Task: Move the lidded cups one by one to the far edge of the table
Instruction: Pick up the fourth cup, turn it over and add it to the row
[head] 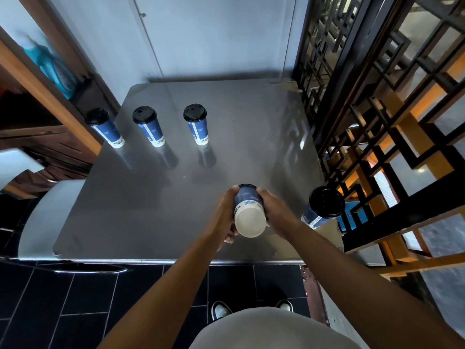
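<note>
1. A tall blue paper cup with a white band at its foot (249,210) is held in the air above the near half of the table, tipped so that its pale round base faces the camera and its top end points away towards the far side; the lid end is hidden from view.
2. The left hand (224,215) grips the cup along its left side, the fingers curled round the wall and the thumb lying up near the top end.
3. The right hand (273,209) grips the cup on its right side, so the cup sits squarely between the two palms, with its base sticking out past both hands towards the person.
4. Just to the right, near the table's right edge, stands a second blue paper cup with a black plastic lid (323,206), apart from the right hand.
5. Farther off, in a row on the left part of the table, stand three more blue cups with black lids: a left one (104,128) at the table's left edge, a middle one (148,127) and a right one (196,124), each apart from its neighbour.
6. All rest on a grey, glossy metal table (151,210) that mirrors the cups.
7. A black lattice screen (377,96) runs along the table's right side, and dark floor tiles (75,298) lie below the near edge.
</note>
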A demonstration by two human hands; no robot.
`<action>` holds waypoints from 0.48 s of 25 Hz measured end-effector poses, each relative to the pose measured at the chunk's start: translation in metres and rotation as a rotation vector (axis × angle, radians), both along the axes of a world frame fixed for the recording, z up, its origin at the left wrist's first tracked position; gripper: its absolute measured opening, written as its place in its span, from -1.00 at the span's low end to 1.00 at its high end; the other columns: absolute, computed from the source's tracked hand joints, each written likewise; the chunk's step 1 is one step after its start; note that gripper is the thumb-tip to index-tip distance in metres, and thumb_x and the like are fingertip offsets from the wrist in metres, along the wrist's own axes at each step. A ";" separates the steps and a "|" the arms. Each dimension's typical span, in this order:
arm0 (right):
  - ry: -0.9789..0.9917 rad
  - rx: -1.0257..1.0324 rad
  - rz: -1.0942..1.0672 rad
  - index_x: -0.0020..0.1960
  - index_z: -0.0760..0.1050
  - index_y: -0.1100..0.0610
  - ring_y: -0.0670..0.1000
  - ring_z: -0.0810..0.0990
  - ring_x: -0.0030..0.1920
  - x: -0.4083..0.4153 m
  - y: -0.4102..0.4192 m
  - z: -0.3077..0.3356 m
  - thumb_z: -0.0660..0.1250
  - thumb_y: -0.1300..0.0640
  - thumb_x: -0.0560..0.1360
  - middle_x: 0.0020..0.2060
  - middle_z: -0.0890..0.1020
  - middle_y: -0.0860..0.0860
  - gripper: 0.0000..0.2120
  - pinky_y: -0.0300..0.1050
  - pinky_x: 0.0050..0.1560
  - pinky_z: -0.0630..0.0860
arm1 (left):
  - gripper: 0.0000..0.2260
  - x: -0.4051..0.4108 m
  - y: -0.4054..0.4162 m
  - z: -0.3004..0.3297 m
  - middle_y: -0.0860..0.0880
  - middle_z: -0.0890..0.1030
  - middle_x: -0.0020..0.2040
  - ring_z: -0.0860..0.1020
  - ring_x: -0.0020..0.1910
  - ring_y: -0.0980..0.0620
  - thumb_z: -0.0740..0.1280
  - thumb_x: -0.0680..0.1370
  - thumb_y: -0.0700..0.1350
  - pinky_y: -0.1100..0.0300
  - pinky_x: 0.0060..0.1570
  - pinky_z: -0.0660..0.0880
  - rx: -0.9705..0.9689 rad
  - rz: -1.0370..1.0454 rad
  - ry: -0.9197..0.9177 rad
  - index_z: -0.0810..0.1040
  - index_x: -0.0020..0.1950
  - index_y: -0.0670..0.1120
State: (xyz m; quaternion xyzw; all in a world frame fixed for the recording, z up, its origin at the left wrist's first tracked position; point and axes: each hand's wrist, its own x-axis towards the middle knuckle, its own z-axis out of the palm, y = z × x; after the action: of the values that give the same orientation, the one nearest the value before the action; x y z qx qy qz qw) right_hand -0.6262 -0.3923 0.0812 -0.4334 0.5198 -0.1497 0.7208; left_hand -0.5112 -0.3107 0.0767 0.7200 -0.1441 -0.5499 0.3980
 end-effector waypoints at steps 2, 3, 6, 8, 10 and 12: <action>0.026 -0.005 -0.006 0.31 0.49 0.17 0.16 0.62 -0.04 0.000 -0.001 -0.004 0.06 -0.10 0.70 0.09 0.66 0.25 -0.57 -0.06 -0.19 0.55 | -0.42 -0.002 0.001 -0.001 -0.11 0.47 -0.44 0.35 -0.57 0.05 0.11 0.54 0.40 0.35 -0.50 0.25 -0.025 0.007 0.075 0.52 -0.05 -0.12; 0.020 0.034 -0.034 0.24 0.52 0.13 0.17 0.62 -0.07 0.000 -0.001 -0.005 0.09 -0.13 0.69 0.05 0.66 0.21 -0.59 -0.06 -0.20 0.55 | -0.46 -0.002 0.001 -0.001 -0.10 0.48 -0.45 0.34 -0.59 0.05 0.12 0.57 0.34 0.35 -0.53 0.24 -0.055 0.035 0.131 0.54 -0.04 -0.14; -0.046 0.161 -0.110 0.04 0.55 0.08 0.15 0.61 -0.17 -0.002 0.000 -0.008 0.17 -0.14 0.66 -0.02 0.62 0.14 -0.67 -0.04 -0.23 0.53 | -0.50 -0.004 -0.001 -0.001 -0.08 0.51 -0.46 0.31 -0.63 0.04 0.12 0.58 0.25 0.36 -0.57 0.22 -0.144 0.139 0.318 0.58 -0.15 -0.14; -0.081 0.177 -0.133 0.02 0.55 0.10 0.17 0.59 -0.09 -0.002 0.000 -0.011 0.19 -0.10 0.66 0.03 0.60 0.17 -0.70 0.06 -0.09 0.51 | -0.48 -0.006 -0.002 -0.003 -0.07 0.52 -0.47 0.30 -0.63 0.04 0.09 0.59 0.24 0.36 -0.56 0.23 -0.189 0.162 0.346 0.63 -0.22 -0.10; -0.093 0.179 -0.164 0.07 0.56 0.13 0.20 0.56 0.00 0.000 0.001 -0.010 0.19 -0.07 0.66 0.09 0.59 0.20 -0.70 0.11 0.02 0.49 | -0.43 -0.008 -0.003 -0.006 -0.06 0.53 -0.47 0.31 -0.63 0.05 0.06 0.59 0.25 0.35 -0.56 0.24 -0.212 0.146 0.332 0.68 -0.33 -0.03; -0.095 0.175 -0.187 0.21 0.55 0.17 0.20 0.58 0.03 0.000 0.000 -0.007 0.18 -0.06 0.67 0.15 0.61 0.21 -0.65 0.03 -0.03 0.55 | -0.43 -0.009 -0.002 -0.009 -0.07 0.50 -0.45 0.29 -0.61 0.05 0.07 0.58 0.27 0.35 -0.55 0.22 -0.188 0.136 0.296 0.66 -0.38 -0.01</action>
State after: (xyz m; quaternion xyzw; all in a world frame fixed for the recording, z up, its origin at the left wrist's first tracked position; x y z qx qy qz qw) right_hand -0.6257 -0.3926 0.0746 -0.3108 0.5345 -0.1908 0.7624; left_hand -0.5197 -0.3128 0.0680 0.5989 -0.0855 -0.6059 0.5166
